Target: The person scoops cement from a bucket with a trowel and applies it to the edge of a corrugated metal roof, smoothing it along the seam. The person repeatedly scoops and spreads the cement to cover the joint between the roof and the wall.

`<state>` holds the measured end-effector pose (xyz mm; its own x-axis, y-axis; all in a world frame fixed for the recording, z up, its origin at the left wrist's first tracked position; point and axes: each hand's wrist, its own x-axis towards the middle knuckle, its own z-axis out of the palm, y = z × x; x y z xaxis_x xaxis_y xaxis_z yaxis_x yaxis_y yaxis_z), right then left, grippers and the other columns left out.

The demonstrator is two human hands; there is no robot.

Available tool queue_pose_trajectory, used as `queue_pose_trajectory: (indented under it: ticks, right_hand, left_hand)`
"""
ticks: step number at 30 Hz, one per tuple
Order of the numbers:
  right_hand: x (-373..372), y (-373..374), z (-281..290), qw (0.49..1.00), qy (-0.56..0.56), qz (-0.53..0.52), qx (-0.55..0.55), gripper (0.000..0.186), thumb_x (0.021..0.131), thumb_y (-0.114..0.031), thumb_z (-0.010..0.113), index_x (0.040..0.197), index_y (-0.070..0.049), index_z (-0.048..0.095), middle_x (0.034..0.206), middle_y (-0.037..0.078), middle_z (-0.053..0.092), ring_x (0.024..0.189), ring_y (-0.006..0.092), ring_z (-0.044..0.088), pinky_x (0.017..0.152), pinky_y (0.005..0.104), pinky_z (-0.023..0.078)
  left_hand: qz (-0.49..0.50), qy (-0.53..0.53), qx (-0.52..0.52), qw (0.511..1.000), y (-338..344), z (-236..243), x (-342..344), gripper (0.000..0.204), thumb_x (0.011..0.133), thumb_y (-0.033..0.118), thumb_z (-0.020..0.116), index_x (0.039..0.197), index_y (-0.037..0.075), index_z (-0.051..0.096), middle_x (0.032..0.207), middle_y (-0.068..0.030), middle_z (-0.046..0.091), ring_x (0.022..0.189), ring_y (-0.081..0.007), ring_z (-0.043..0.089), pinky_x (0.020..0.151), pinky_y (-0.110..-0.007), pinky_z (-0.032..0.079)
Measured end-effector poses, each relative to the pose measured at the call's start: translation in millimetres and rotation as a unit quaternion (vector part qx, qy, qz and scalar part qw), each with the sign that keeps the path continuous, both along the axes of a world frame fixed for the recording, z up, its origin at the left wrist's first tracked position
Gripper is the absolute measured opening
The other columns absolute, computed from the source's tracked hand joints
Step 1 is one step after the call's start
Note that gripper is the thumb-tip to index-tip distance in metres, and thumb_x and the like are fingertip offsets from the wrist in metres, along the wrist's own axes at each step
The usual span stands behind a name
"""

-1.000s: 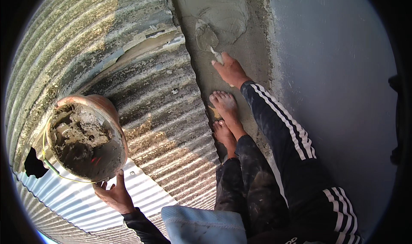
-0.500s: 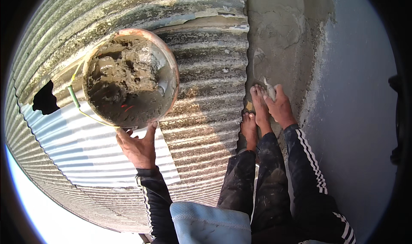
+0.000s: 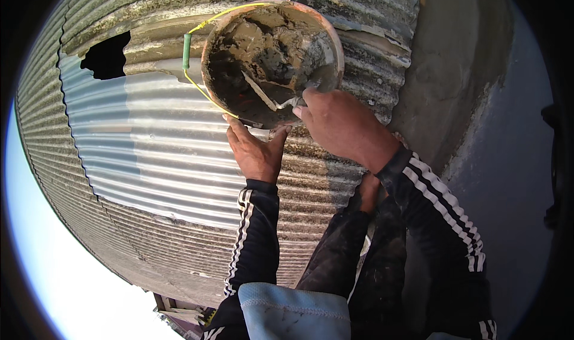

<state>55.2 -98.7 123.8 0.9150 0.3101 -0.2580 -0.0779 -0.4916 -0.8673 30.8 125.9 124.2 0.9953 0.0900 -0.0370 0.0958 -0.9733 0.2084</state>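
Note:
My left hand grips the lower rim of an orange bucket, fingers and thumb against it. The bucket is partly filled with lumpy, wet grey mortar and has a yellow wire handle with a green grip. My right hand is closed on the handle of a trowel, whose blade is down in the mortar at the bucket's lower middle.
Corrugated roofing, weathered with a bright metal patch and a ragged hole, fills the left. A grey mortar-coated strip and blue-grey wall run along the right. My legs are below.
My right hand has brought the trowel left, off the plastered strip and into the bucket. The bucket and left hand now appear higher and further right in the view, which has shifted.

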Motion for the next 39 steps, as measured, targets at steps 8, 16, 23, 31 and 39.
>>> queue_pose_trajectory:
  ticks: [8,16,23,31,39]
  right_hand:
    - [42,85,-58,0.991,-0.073,0.030,0.111,0.044,0.110,-0.035,0.055,0.098,0.007,0.064,0.079,0.019,0.066,0.057,0.0325,0.064,0.055,0.0446,0.054]
    - [4,73,-25,0.819,0.333,-0.122,0.451,0.048,0.115,-0.040,0.044,0.115,0.002,0.065,0.073,0.007,0.063,0.051,0.0112,0.056,0.044,0.0278,0.047]
    - [-60,27,-53,0.771,0.242,-0.146,0.571,0.044,0.114,-0.042,0.050,0.120,-0.001,0.065,0.074,0.004,0.064,0.056,0.0075,0.058,0.048,0.0253,0.050]
    - [-226,-121,-154,0.838,0.183,-0.429,0.285,0.034,0.109,-0.029,0.054,0.124,-0.002,0.067,0.080,0.003,0.062,0.066,0.0093,0.057,0.061,0.0302,0.048]
    - [-207,-184,-324,0.880,0.193,-0.418,-0.117,0.040,0.102,-0.036,0.061,0.117,0.001,0.060,0.108,0.031,0.071,0.108,0.0476,0.069,0.092,0.0549,0.053]
  left_hand:
    - [0.001,-0.039,-0.003,0.999,1,-5,-1,0.119,0.074,0.037,0.094,0.155,-0.016,0.026,0.133,-0.0311,0.053,0.122,-0.0461,0.056,0.104,-0.051,0.049]
    - [0.001,-0.007,-0.020,1.000,11,-9,-1,0.119,0.071,0.022,0.091,0.158,-0.015,0.020,0.138,-0.0331,0.049,0.129,-0.0493,0.050,0.112,-0.050,0.043]
    - [-0.077,-0.055,0.024,0.995,12,-13,-2,0.121,0.070,0.034,0.098,0.156,-0.011,0.027,0.137,-0.0357,0.050,0.124,-0.0513,0.052,0.108,-0.055,0.044]
    - [-0.092,-0.029,0.041,0.994,15,-13,3,0.102,0.076,0.039,0.097,0.150,-0.006,0.043,0.128,-0.0242,0.064,0.112,-0.0374,0.067,0.096,-0.049,0.053]
    - [-0.053,0.019,0.006,0.998,2,-7,4,0.075,0.081,0.023,0.094,0.139,-0.005,0.056,0.122,-0.0205,0.069,0.112,-0.0286,0.068,0.088,-0.041,0.061]
